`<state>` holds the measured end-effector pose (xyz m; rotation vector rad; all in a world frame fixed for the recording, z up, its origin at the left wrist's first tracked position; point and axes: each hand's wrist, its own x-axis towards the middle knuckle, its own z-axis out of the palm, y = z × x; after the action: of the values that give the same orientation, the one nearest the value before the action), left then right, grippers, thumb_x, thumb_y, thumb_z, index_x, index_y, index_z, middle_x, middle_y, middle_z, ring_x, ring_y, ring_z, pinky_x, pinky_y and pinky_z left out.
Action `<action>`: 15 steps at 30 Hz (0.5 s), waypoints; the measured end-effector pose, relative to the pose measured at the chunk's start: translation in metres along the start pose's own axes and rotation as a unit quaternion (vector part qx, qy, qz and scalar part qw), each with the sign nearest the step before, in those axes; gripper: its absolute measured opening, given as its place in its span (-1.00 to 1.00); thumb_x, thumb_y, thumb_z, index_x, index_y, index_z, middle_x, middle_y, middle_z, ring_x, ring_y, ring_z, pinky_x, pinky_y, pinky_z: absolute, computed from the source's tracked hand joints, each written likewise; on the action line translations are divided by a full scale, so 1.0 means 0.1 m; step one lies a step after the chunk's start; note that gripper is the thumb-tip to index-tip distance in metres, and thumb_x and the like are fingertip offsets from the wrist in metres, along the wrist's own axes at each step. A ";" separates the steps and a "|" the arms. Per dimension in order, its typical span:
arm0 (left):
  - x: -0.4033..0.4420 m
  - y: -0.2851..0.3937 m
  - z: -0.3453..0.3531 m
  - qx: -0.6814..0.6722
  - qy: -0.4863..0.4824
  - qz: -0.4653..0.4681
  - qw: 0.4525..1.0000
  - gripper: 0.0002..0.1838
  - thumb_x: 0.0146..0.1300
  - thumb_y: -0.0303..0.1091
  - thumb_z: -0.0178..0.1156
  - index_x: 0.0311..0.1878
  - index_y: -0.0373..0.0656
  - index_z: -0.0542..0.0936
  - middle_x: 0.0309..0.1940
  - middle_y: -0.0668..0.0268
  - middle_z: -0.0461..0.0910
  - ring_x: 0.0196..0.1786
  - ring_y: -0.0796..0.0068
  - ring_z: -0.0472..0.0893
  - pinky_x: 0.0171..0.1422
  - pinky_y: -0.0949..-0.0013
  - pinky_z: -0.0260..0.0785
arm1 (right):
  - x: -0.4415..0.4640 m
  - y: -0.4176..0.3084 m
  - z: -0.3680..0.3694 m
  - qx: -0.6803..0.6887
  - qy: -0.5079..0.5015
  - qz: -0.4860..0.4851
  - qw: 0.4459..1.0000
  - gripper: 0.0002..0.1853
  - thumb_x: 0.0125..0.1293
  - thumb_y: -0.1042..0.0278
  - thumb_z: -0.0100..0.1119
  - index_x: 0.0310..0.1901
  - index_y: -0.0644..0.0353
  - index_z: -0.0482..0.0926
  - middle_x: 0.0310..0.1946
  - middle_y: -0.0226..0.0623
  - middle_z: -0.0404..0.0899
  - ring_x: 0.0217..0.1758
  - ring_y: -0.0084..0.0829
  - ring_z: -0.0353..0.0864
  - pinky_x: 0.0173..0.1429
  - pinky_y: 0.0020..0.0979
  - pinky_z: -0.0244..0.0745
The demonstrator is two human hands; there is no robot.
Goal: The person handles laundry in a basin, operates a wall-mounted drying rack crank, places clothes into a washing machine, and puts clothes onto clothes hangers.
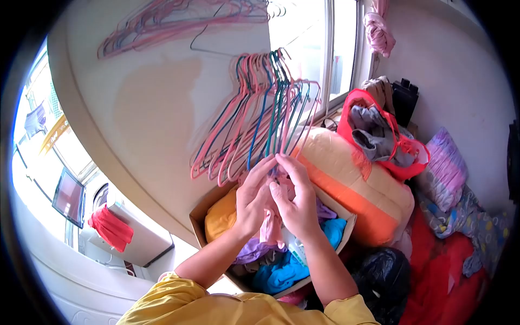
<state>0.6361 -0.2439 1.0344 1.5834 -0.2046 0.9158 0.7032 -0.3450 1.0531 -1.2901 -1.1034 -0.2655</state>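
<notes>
My left hand [255, 197] and my right hand [295, 203] are raised in front of me, their fingertips meeting to form a peak. Their fingers are stretched out, and I see nothing held in either one. Just behind the fingertips hangs a row of pink, blue and green clothes hangers [238, 135]. Below the hands stands a cardboard box [351, 223] full of clothes. In it lie an orange-yellow garment [221, 214], a pink cloth [270, 230], a purple cloth [252, 252] and a bright blue garment [279, 275]. My hands and forearms hide part of the box.
More hangers [157, 27] hang higher on the wall. Right of the box are a large wrapped bundle [346, 184], a red bag [352, 108] with grey clothes and a black plastic bag [384, 276]. A purple pillow [444, 168] leans at the far right.
</notes>
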 end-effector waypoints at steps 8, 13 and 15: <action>-0.76 0.26 -0.32 -0.099 0.047 -0.104 0.989 -0.53 0.38 -0.31 -0.03 0.28 -0.37 0.27 0.13 0.18 0.42 0.13 0.38 0.45 0.20 0.38 0.30 | -0.63 -0.29 0.57 0.111 -0.031 0.138 0.984 -0.57 0.24 0.51 0.09 0.17 0.29 0.37 0.12 -0.09 0.39 0.20 -0.21 0.38 0.23 -0.30 0.31; -1.31 0.48 -0.95 -0.057 0.087 -0.100 0.990 -0.58 0.39 -0.39 -0.05 0.26 -0.36 0.30 0.10 0.20 0.44 0.08 0.41 0.48 0.15 0.35 0.35 | -0.95 -0.61 1.23 0.060 -0.071 0.096 0.991 -0.57 0.25 0.50 0.09 0.17 0.26 0.37 0.15 -0.12 0.33 0.17 -0.29 0.40 0.10 -0.43 0.41; -1.51 0.71 -1.28 -0.108 0.106 -0.107 0.983 -0.58 0.37 -0.41 -0.02 0.26 -0.33 0.30 0.06 0.21 0.47 0.07 0.43 0.49 0.14 0.37 0.36 | -1.05 -0.86 1.60 0.099 -0.096 0.128 0.982 -0.57 0.27 0.49 0.07 0.19 0.26 0.36 0.16 -0.14 0.31 0.11 -0.34 0.44 0.05 -0.44 0.45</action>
<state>0.4361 -0.2005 0.9841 1.2701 0.0177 0.8553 0.5095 -0.2783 1.0072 -1.2810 -1.0822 0.1612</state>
